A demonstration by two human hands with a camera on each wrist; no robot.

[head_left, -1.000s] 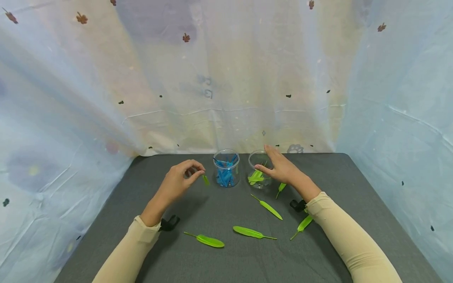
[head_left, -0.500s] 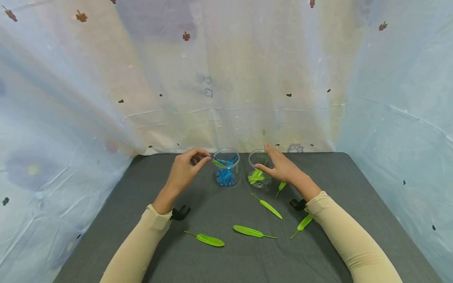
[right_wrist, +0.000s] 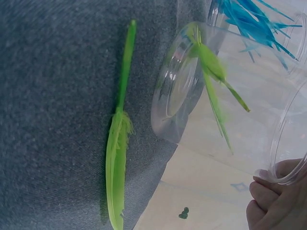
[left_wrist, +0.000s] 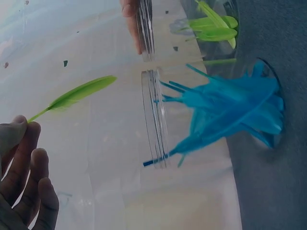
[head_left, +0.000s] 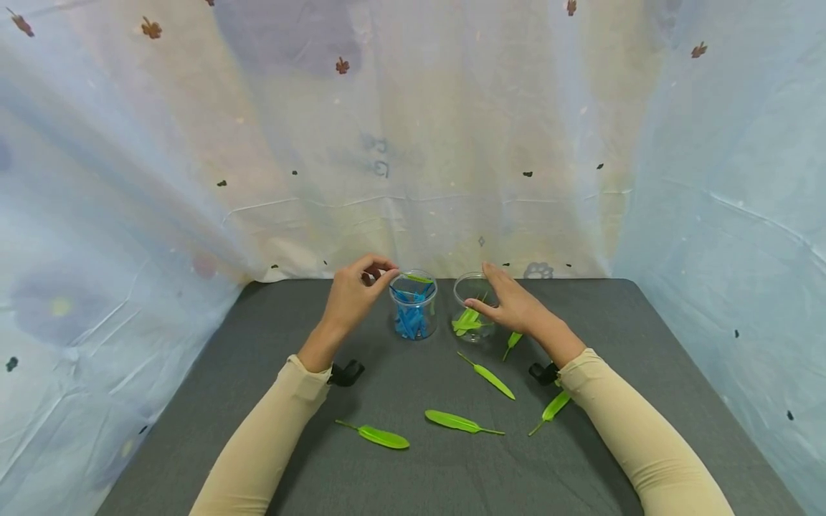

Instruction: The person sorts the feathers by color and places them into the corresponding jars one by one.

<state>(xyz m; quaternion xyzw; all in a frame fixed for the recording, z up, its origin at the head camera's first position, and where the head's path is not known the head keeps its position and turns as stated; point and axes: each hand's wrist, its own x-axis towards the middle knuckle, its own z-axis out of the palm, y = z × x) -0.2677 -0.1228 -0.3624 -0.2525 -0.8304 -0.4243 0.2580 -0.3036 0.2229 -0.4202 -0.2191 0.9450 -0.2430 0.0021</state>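
Note:
My left hand (head_left: 356, 290) pinches a green feather (left_wrist: 81, 93) by its quill, thumb against index finger. In the head view this feather lies level above the mouth of a clear jar (head_left: 414, 326) packed with blue feathers (left_wrist: 225, 108). Over on the right, my right hand (head_left: 516, 304) grips the rim of a second clear jar (head_left: 474, 333), its thumb in front. Several green feathers (right_wrist: 211, 64) stand inside that jar. The right wrist view shows fingertips (right_wrist: 266, 189) at the rim; the rest of the hand is cut off.
Loose green feathers lie on the dark grey tablecloth (head_left: 413, 480): one at front left (head_left: 383, 437), one front centre (head_left: 454, 421), one below the jars (head_left: 493, 381), others near the right forearm (head_left: 556, 406). A patterned curtain (head_left: 419, 143) hangs behind.
My left hand has moved up and to the right, carrying the green feather from beside the blue-feather jar to over its mouth. My right hand stays at the second jar.

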